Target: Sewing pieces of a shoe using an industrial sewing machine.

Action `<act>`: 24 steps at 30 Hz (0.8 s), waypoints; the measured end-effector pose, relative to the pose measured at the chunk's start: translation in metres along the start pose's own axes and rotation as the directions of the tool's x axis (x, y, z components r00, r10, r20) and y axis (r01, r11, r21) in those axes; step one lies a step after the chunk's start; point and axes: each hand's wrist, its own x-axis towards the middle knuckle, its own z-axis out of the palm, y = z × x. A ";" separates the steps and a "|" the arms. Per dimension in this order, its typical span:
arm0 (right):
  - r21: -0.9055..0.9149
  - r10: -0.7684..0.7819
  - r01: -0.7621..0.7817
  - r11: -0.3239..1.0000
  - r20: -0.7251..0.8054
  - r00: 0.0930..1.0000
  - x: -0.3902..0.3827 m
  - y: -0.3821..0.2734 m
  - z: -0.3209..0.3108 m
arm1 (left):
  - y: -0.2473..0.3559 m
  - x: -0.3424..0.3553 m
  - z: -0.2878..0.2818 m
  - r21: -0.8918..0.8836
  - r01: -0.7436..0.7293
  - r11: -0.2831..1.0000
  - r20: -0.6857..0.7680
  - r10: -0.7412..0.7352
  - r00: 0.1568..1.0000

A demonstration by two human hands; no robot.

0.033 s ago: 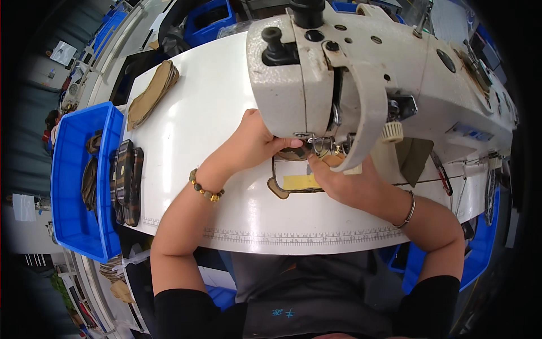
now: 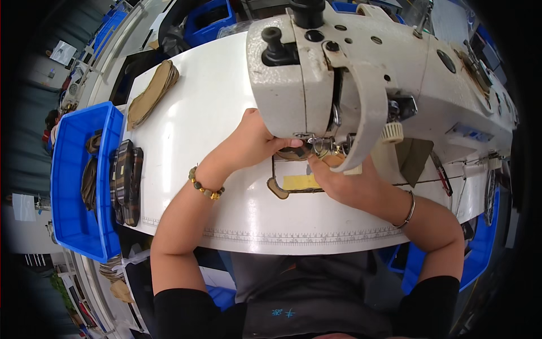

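I see my left hand (image 2: 254, 141) pressing flat on the tan workpiece (image 2: 293, 183) beside the needle of the sewing machine (image 2: 350, 73), fingers extended. My right hand (image 2: 344, 181) pins its near edge, fingers slightly curled, probably to keep it steady on the white table (image 2: 214, 101).

Left hand (image 2: 254, 138) and right hand (image 2: 344, 183) meet, fingers bent (palms down).

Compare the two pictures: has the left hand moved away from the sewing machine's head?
No. The left hand lies at the same spot under the sewing machine head, fingers by the presser foot, as before.
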 end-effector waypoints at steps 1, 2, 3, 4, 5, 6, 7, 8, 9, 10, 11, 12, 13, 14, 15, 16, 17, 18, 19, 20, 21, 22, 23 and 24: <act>-0.001 -0.002 0.002 1.000 0.000 1.000 0.001 0.001 0.001 | -0.001 0.001 0.000 0.000 -0.001 1.000 -0.002 0.001 1.000; 0.005 -0.030 0.031 1.000 -0.066 0.997 0.003 0.002 0.002 | -0.005 0.001 0.000 0.027 -0.044 0.999 -0.036 0.045 0.998; 0.008 -0.057 0.059 0.998 -0.131 0.990 0.004 0.003 0.003 | -0.008 0.002 0.001 0.055 -0.086 0.995 -0.069 0.089 0.994; 0.009 -0.059 0.061 0.998 -0.130 0.990 0.005 0.003 0.002 | -0.010 0.001 0.001 0.054 -0.085 0.995 -0.071 0.089 0.994; 0.029 -0.040 0.043 0.999 -0.118 0.992 0.007 0.002 0.002 | -0.012 0.000 0.001 0.046 -0.082 0.996 -0.071 0.085 0.994; 0.049 -0.021 0.026 0.998 -0.107 0.994 0.008 0.002 0.002 | -0.013 -0.001 0.000 0.038 -0.077 0.996 -0.071 0.080 0.994; 0.049 -0.021 0.026 0.998 -0.103 0.994 0.007 0.002 0.002 | -0.013 0.000 0.001 0.034 -0.077 0.996 -0.071 0.080 0.994; 0.052 -0.001 0.006 0.999 -0.091 0.996 0.004 0.002 0.003 | -0.012 0.001 0.000 0.080 -0.092 0.993 -0.048 0.096 0.994; 0.054 0.018 -0.014 0.998 -0.080 0.997 0.003 0.002 0.003 | -0.011 0.001 0.000 0.126 -0.107 0.986 -0.024 0.111 0.994; 0.054 0.016 -0.012 0.998 -0.079 0.997 0.003 0.003 0.005 | -0.011 0.000 0.001 0.125 -0.107 0.986 -0.026 0.111 0.993; 0.137 0.069 -0.052 0.989 -0.123 0.990 0.003 0.004 0.007 | -0.010 -0.001 0.002 0.097 -0.057 0.994 -0.026 0.060 0.998; 0.221 0.124 -0.087 0.971 -0.162 0.979 0.004 0.005 0.008 | -0.009 -0.002 0.002 0.068 -0.007 0.998 -0.024 0.009 1.000; 0.223 0.120 -0.083 0.971 -0.160 0.980 0.008 0.005 0.006 | -0.008 -0.003 0.001 0.067 -0.005 0.998 -0.029 0.007 1.000; 0.170 0.122 -0.084 0.982 -0.226 0.966 0.015 0.004 0.000 | -0.007 -0.002 -0.001 0.093 0.032 0.995 0.003 -0.032 0.999; 0.118 0.119 -0.088 0.989 -0.291 0.949 0.019 0.004 -0.003 | -0.006 -0.002 -0.003 0.121 0.068 0.990 0.034 -0.073 0.997; 0.114 0.116 -0.086 0.990 -0.289 0.950 0.018 0.005 -0.001 | -0.006 -0.002 -0.002 0.118 0.065 0.991 0.031 -0.069 0.997; 0.154 0.140 -0.107 0.982 -0.224 0.965 0.015 0.007 0.005 | -0.005 -0.001 -0.001 0.134 0.038 0.990 0.021 -0.042 0.999; 0.193 0.161 -0.129 0.973 -0.158 0.974 0.014 0.008 0.007 | -0.004 -0.001 -0.001 0.151 0.012 0.988 0.011 -0.014 1.000; 0.193 0.156 -0.124 0.973 -0.158 0.975 0.017 0.006 0.006 | -0.003 -0.003 -0.001 0.152 0.013 0.988 0.006 -0.014 1.000; 0.358 0.240 -0.165 0.919 -0.176 0.955 0.022 0.002 0.003 | 0.000 -0.006 0.000 0.278 -0.018 0.960 -0.083 0.043 0.996; 0.514 0.325 -0.194 0.835 -0.177 0.929 0.026 0.001 0.001 | 0.003 -0.009 0.000 0.402 -0.036 0.915 -0.163 0.110 0.980; 0.513 0.323 -0.193 0.836 -0.177 0.930 0.024 0.001 0.003 | 0.007 -0.014 -0.002 0.401 -0.036 0.915 -0.165 0.111 0.980; 0.468 0.298 -0.164 0.868 -0.229 0.927 0.023 0.001 0.006 | 0.013 -0.020 -0.008 0.602 0.052 0.797 -0.265 0.137 0.955; 0.420 0.270 -0.136 0.897 -0.279 0.922 0.021 0.002 0.007 | 0.019 -0.026 -0.015 0.757 0.161 0.634 -0.351 0.186 0.918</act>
